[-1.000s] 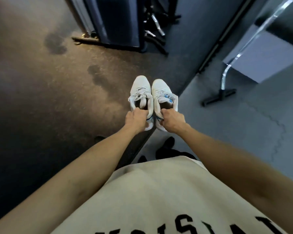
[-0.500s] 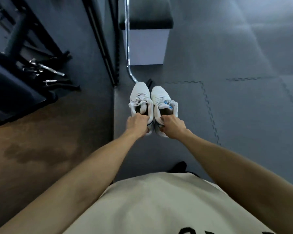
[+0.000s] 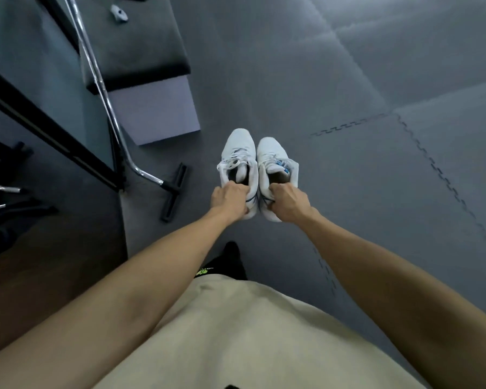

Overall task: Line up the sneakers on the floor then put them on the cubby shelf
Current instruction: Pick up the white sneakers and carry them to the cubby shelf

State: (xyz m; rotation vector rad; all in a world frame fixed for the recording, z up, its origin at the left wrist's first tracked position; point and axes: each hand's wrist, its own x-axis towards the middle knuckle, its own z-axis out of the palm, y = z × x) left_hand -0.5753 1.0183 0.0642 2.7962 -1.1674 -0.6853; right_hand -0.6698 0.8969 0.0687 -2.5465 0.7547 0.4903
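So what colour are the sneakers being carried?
White, with blue accents on the right sneaker; the left sneaker looks plain white. Head view.

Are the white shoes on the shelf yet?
No. Both sneakers are held in the left hand and right hand; no shelf visible.

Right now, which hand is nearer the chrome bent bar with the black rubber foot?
Left. The left hand grips the heel of the left white sneaker, closest to the chrome bent bar. The right hand holds the right white sneaker, on the far side.
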